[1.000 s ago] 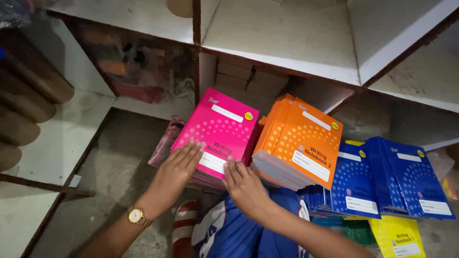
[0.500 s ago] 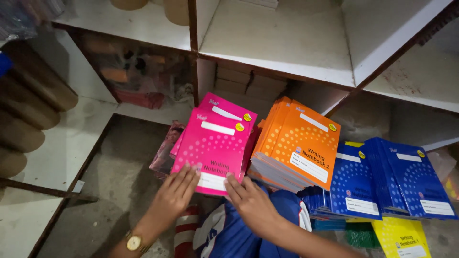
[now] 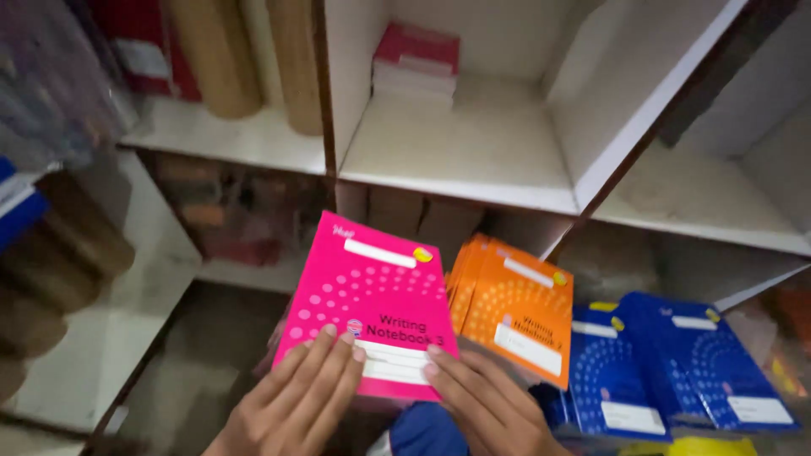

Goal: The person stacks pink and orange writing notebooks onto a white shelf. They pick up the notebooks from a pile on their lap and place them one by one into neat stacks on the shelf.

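Pink notebooks point(image 3: 367, 308) now lifted off the floor, raised between left hand point(image 3: 291, 405) and right hand point(image 3: 486, 405), fingers on the lower edge.

Both hands gripped pink notebook point(image 3: 370, 306) at frame centre, left hand point(image 3: 296, 405) and right hand point(image 3: 486, 405) on its lower edge, fingers spread flat over cover. Orange notebook stack point(image 3: 515, 308) just right of it; blue notebook stacks point(image 3: 667, 363) lower right. White shelf point(image 3: 473, 160) above, small red-topped stack point(image 3: 416, 61) at its back.
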